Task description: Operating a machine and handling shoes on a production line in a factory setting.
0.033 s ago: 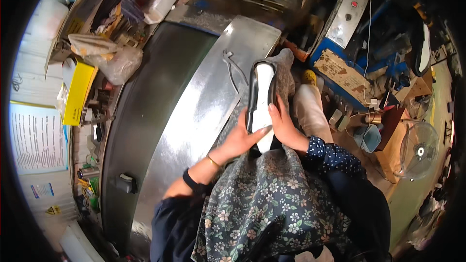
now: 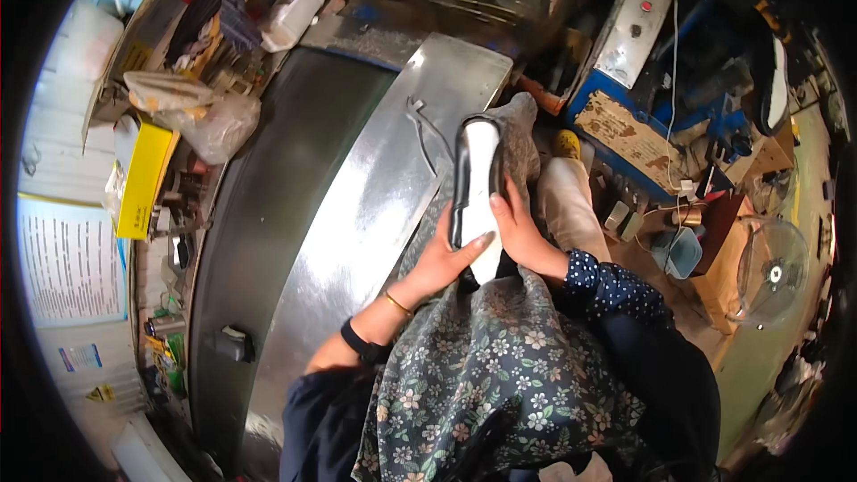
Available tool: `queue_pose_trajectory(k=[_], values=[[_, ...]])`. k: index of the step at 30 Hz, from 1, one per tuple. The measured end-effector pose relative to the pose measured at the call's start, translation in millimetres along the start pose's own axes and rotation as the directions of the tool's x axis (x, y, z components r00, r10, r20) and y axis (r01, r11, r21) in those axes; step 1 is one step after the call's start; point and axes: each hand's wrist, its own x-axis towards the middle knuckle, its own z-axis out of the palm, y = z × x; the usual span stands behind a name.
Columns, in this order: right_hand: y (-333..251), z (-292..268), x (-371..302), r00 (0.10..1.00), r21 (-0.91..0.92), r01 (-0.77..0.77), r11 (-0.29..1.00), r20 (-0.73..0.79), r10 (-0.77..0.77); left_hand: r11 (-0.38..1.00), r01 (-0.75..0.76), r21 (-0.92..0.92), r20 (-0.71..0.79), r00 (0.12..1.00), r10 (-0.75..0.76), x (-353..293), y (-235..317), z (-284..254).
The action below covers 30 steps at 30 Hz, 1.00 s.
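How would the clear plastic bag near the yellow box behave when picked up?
The plastic bag would probably sag and fold, since its film looks thin and crumpled. It may feel slippery, as its surface shines.

Glare whitens the metal bench (image 2: pixel 357 192); edges bend

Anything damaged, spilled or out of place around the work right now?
Yes: the blue-edged panel at right has a blotchy surface, pale with brown patches, as if worn or peeling. No spill stands out, and the black-and-white shoe piece held in the left hand and right hand shows no clear damage.
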Motion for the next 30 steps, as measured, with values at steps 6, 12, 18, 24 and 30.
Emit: queue_pose_trajectory(k=[6,12,18,24,30], values=[[-48,-131,53,0.953,-0.189,-0.120,0.975,0.252,0.166,0.690,0.430,-0.582,0.121,0.885,-0.450,22,31,-48],[-159,-367,79,0.806,-0.976,-0.032,0.216,-0.153,-0.572,0.543,0.296,0.786,-0.221,0.954,-0.201,-35,31,-96],[-154,-472,63,0.421,-0.532,-0.682,0.502,-0.847,-0.325,0.407,-0.020,0.913,0.047,0.997,-0.056,-65,-59,-75],[-132,-424,40,0.433,-0.801,-0.435,0.410,-0.586,-0.685,0.981,-0.044,0.191,0.036,0.999,0.038,9,1,-24],[-85,-218,3,0.567,-0.682,0.331,0.652,-0.408,-0.716,0.934,-0.014,-0.357,0.162,0.984,0.077,88,52,41]])
